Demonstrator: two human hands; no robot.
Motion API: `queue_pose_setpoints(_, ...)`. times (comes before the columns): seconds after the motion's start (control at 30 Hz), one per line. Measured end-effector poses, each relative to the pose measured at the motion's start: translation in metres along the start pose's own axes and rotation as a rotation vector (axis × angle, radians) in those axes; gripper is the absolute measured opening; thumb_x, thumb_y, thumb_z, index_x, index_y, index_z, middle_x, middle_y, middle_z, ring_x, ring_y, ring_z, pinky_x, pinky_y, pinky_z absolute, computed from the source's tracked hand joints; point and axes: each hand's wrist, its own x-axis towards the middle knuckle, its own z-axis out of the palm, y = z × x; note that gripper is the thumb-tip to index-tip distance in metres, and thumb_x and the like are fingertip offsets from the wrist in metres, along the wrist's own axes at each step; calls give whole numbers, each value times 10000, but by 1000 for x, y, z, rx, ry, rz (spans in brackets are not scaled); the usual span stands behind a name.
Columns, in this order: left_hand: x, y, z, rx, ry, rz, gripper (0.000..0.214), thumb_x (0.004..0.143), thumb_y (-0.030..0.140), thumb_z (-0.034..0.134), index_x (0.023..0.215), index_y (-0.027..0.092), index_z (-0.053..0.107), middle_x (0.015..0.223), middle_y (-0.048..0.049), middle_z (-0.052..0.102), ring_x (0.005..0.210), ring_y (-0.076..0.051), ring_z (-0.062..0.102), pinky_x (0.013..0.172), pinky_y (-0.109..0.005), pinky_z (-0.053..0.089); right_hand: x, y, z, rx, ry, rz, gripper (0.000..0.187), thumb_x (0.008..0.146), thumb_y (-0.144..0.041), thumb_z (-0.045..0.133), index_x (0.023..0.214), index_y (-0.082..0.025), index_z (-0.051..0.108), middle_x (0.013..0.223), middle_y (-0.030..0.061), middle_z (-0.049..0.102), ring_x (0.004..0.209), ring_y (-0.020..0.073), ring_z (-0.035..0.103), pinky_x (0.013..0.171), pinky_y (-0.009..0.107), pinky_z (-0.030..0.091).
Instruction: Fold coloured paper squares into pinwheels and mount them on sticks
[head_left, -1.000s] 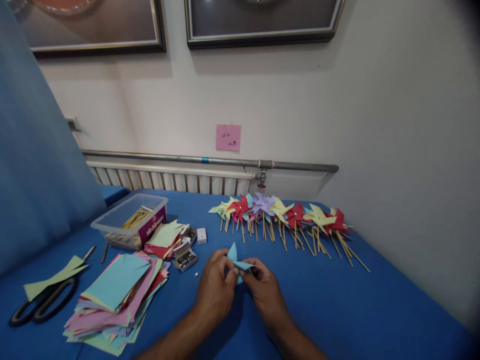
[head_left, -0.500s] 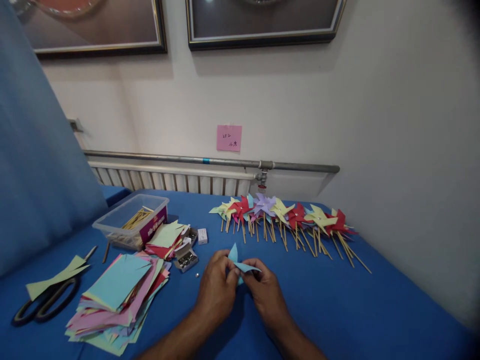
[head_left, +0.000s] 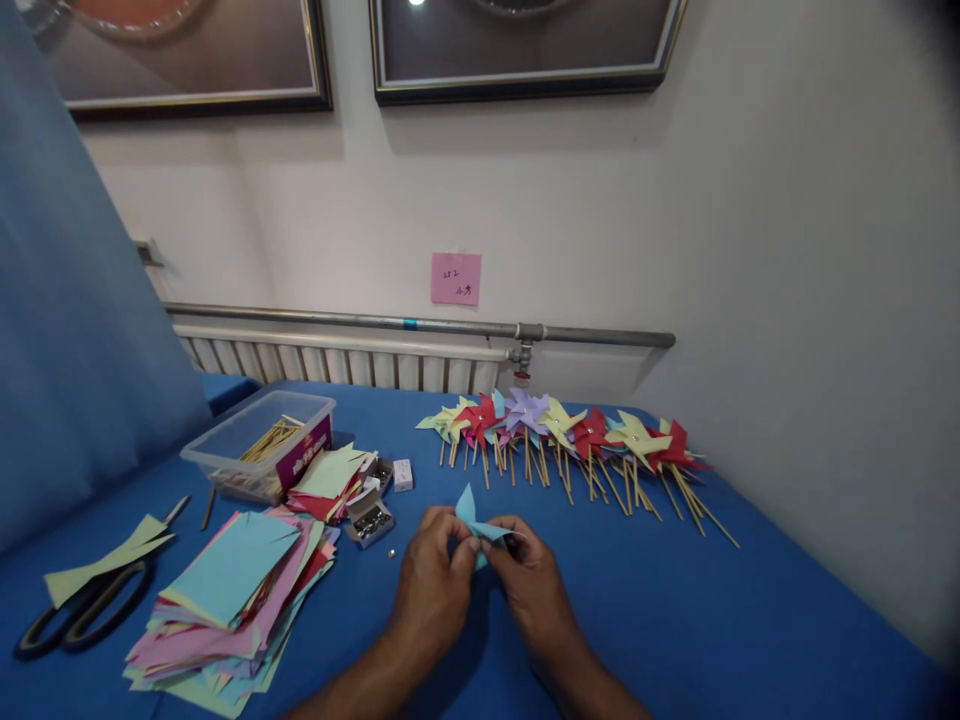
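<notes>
A light blue paper pinwheel (head_left: pixel 466 504) with folded blades is held between both hands above the blue table. My left hand (head_left: pixel 435 572) pinches its left side and middle with thumb and fingers. My right hand (head_left: pixel 526 572) is closed on the right blade, its thumb close to the centre. The fingers hide the pinwheel's middle. Left of my left hand, a single metal thumbtack (head_left: pixel 391 553) lies on the cloth. Beyond it stands an opened small box of thumbtacks (head_left: pixel 370 522).
A stack of cut coloured paper (head_left: pixel 232 570) lies at left, beside scissors (head_left: pixel 112 607) with pale green paper on them. Behind are a clear plastic box (head_left: pixel 259 445) of sticks and a small white box (head_left: pixel 403 475). Finished pinwheels on sticks (head_left: pixel 555 420) line the back right.
Both hands stay in nearly the same place on the light blue pinwheel. My right fingers have closed in slightly over its right blade. The whole view has shifted a little.
</notes>
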Motion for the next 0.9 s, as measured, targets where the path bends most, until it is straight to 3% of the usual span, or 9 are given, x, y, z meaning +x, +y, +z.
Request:
queue_pose_setpoints(0.13,0,0,0,29,27,17,154,899,247,550,745,231,550,873,-15,608,845,-202,620,789,-317,450,1,0,1,42,9,7,346,676,-506,901,778,-232,715,696,-15,646,691,184,527,667,290,422)
queue_pose_setpoints(0.63,0,-1,-1,63,-32,45,130,895,192,534,774,236,543,970,-40,652,918,-227,633,818,-332,423,1,-1,0,36,-3,52,375,655,-513,928,784,-212,743,713,-3,673,710,188,545,684,292,426)
queue_pose_setpoints(0.9,-1,0,-1,85,-24,52,145,902,173,518,771,237,529,940,-43,645,908,-238,626,829,-361,406,0,-2,-3,-53,1,45,294,705,-479,897,757,-219,771,697,-9,660,688,183,520,670,294,404)
